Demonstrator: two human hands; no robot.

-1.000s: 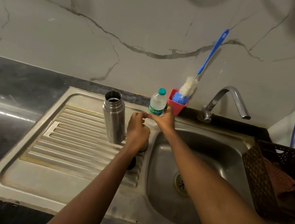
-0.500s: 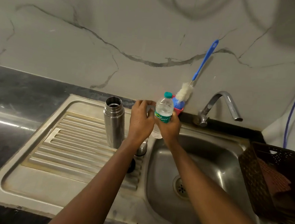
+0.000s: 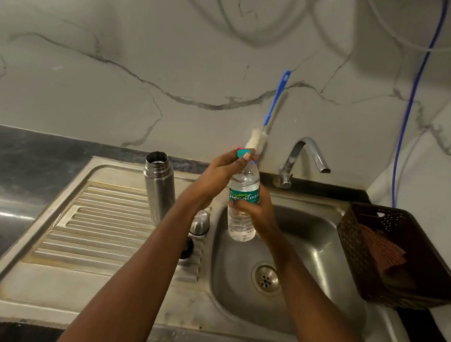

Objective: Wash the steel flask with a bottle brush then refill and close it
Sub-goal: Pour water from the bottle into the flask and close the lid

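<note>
1. Our left hand [image 3: 216, 170] pinches the teal cap [image 3: 243, 154] of the water bottle [image 3: 241, 226] between curled fingers and thumb.
2. Our right hand [image 3: 259, 210] grips the bottle around its green label and holds it upright over the left side of the sink [image 3: 321, 246].
3. The flask [image 3: 159, 190] stands open and upright on the drainboard [image 3: 101, 228], just left of our left wrist, with neither hand on it.
4. Its steel lid [image 3: 200, 222] stands on the drainboard at the basin's edge, partly hidden by our left forearm.
5. The brush [image 3: 276, 96] leans on the wall behind the bottle, blue handle up and white head down.
6. The tap [image 3: 309, 153] stands right of the brush.
7. A brown basket [image 3: 362, 235] holding a cloth [image 3: 382, 253] sits at the sink's right side.
</note>
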